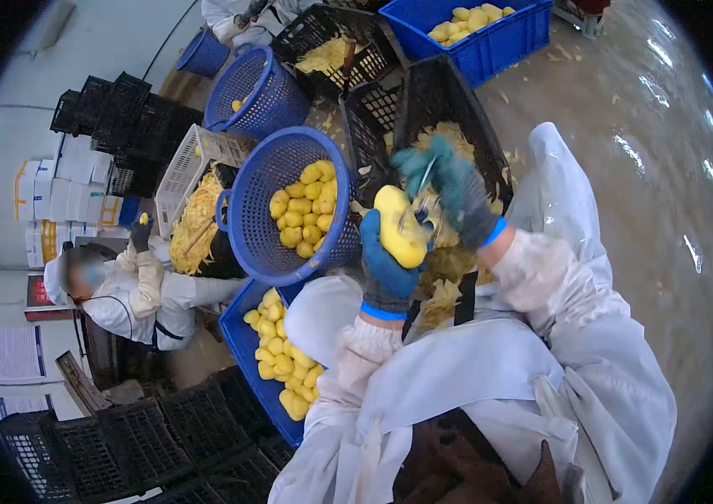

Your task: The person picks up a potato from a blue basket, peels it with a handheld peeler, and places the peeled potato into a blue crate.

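A large peeled yellow potato point(401, 227) is held in my left hand point(386, 265), whose blue-gloved fingers wrap round its lower left side. Close to its right side, my right hand point(453, 189) in a teal and grey glove is closed on a peeler point(429, 172), partly blurred by motion. Beneath both hands, a black crate point(445, 92) holds peelings point(457, 139). Left of my left hand stands a blue round basket point(243, 227) with several yellow potatoes point(306, 210). Below that basket, a blue bin point(243, 336) contains more peeled potatoes point(285, 353).
A person point(125, 294) in white works at the left beside a white crate point(176, 181) of peelings. Another blue basket point(260, 92), a blue bin point(499, 50) and a black crate point(314, 34) stand ahead. Black crates point(146, 437) line the lower left. Wet floor point(642, 168) lies right.
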Action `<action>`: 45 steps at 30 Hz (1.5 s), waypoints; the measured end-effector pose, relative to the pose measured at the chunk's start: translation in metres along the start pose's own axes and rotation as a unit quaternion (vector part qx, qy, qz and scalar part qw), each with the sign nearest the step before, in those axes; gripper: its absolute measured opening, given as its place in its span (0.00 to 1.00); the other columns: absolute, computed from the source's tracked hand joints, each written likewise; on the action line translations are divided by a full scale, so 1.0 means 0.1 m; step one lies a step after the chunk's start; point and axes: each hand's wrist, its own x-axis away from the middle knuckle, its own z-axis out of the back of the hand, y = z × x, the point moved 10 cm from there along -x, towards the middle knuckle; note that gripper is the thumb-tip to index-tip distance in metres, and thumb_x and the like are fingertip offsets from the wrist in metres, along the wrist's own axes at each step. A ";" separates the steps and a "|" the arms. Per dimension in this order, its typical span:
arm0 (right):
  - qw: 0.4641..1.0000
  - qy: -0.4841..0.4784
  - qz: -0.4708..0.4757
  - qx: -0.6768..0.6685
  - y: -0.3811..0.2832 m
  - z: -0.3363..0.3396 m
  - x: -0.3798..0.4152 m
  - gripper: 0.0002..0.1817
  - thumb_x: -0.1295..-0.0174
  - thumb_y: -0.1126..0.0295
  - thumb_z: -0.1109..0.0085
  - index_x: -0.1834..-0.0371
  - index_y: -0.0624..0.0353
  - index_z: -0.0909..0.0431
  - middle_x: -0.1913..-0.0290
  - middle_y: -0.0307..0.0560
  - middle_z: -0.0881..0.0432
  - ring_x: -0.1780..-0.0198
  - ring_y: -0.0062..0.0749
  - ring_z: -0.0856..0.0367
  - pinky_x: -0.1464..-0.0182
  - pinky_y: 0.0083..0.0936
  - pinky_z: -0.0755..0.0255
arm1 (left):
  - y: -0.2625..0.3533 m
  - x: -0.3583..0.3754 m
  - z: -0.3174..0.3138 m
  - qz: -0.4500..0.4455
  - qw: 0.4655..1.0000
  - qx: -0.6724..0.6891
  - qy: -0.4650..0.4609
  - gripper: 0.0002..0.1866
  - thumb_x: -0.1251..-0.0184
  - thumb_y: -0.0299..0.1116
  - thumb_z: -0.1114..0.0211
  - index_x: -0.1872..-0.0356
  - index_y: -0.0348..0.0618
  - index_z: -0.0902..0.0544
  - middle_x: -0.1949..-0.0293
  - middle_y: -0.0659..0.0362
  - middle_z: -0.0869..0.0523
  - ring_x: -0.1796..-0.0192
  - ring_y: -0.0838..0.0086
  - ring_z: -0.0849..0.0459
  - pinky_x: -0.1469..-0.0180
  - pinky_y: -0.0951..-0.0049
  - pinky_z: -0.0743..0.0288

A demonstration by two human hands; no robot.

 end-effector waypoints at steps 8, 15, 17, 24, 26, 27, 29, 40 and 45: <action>0.999 0.010 0.024 -0.028 0.23 -0.01 -0.05 0.28 0.31 0.48 0.58 0.55 0.68 0.24 0.66 0.44 0.18 0.70 0.24 0.21 0.65 0.19 0.27 | 0.01 0.00 -0.12 0.025 0.997 0.057 -0.051 0.21 0.30 0.47 0.53 0.44 0.43 0.29 0.53 0.55 0.22 0.56 0.67 0.20 0.58 0.68 0.21; 0.997 -0.005 0.041 0.067 0.06 -0.23 0.14 0.29 0.31 0.49 0.59 0.58 0.69 0.23 0.68 0.44 0.18 0.73 0.24 0.23 0.65 0.21 0.28 | -0.01 -0.01 -0.13 0.024 0.995 0.059 -0.077 0.23 0.29 0.49 0.57 0.41 0.46 0.30 0.50 0.57 0.22 0.51 0.67 0.20 0.51 0.64 0.22; 0.994 0.005 0.069 0.084 0.01 -0.17 0.11 0.29 0.31 0.49 0.60 0.58 0.69 0.22 0.68 0.44 0.18 0.73 0.24 0.23 0.65 0.21 0.28 | -0.04 -0.01 -0.14 0.028 0.995 0.074 -0.068 0.23 0.29 0.48 0.56 0.41 0.46 0.30 0.51 0.57 0.22 0.52 0.66 0.20 0.53 0.64 0.22; 0.998 0.004 0.019 0.052 -0.03 -0.23 0.03 0.29 0.30 0.49 0.61 0.58 0.67 0.21 0.70 0.43 0.19 0.73 0.22 0.23 0.65 0.20 0.29 | 0.09 0.02 -0.19 -0.044 0.994 -0.085 -0.058 0.20 0.27 0.44 0.56 0.42 0.44 0.32 0.54 0.54 0.22 0.53 0.68 0.21 0.56 0.67 0.21; 0.995 -0.030 0.029 0.086 -0.06 -0.38 0.20 0.29 0.30 0.49 0.61 0.57 0.67 0.21 0.69 0.44 0.18 0.73 0.23 0.23 0.65 0.21 0.29 | 0.14 0.10 -0.18 -0.092 0.973 -0.197 -0.071 0.20 0.27 0.43 0.57 0.42 0.43 0.33 0.53 0.54 0.23 0.53 0.67 0.21 0.55 0.68 0.21; 0.995 0.007 0.028 0.100 0.05 -0.11 0.01 0.28 0.31 0.48 0.60 0.60 0.65 0.21 0.67 0.46 0.17 0.73 0.23 0.22 0.65 0.21 0.28 | 0.14 0.06 -0.12 -0.098 0.971 -0.214 -0.047 0.20 0.29 0.44 0.55 0.44 0.43 0.31 0.54 0.53 0.22 0.53 0.66 0.21 0.55 0.66 0.21; 0.990 0.095 0.089 0.051 -0.11 0.48 -0.24 0.28 0.31 0.47 0.59 0.62 0.65 0.21 0.65 0.48 0.16 0.73 0.24 0.22 0.65 0.21 0.28 | 0.07 0.01 -0.01 -0.013 0.998 -0.069 -0.001 0.20 0.33 0.46 0.48 0.48 0.44 0.27 0.56 0.53 0.21 0.54 0.63 0.21 0.55 0.63 0.21; 0.991 -0.013 0.039 0.128 -0.11 0.07 -0.08 0.24 0.31 0.50 0.57 0.57 0.64 0.25 0.62 0.51 0.17 0.70 0.26 0.21 0.64 0.22 0.27 | -0.16 -0.06 0.09 0.097 0.975 0.197 0.020 0.21 0.37 0.51 0.44 0.52 0.46 0.25 0.55 0.53 0.20 0.51 0.60 0.22 0.41 0.50 0.32; 0.979 0.103 0.128 0.118 -0.64 0.31 -0.10 0.23 0.30 0.54 0.58 0.61 0.65 0.23 0.65 0.49 0.17 0.68 0.26 0.21 0.62 0.23 0.27 | 0.10 -0.04 0.09 0.054 0.974 0.220 0.017 0.21 0.36 0.51 0.44 0.50 0.48 0.25 0.52 0.53 0.22 0.44 0.56 0.26 0.37 0.46 0.37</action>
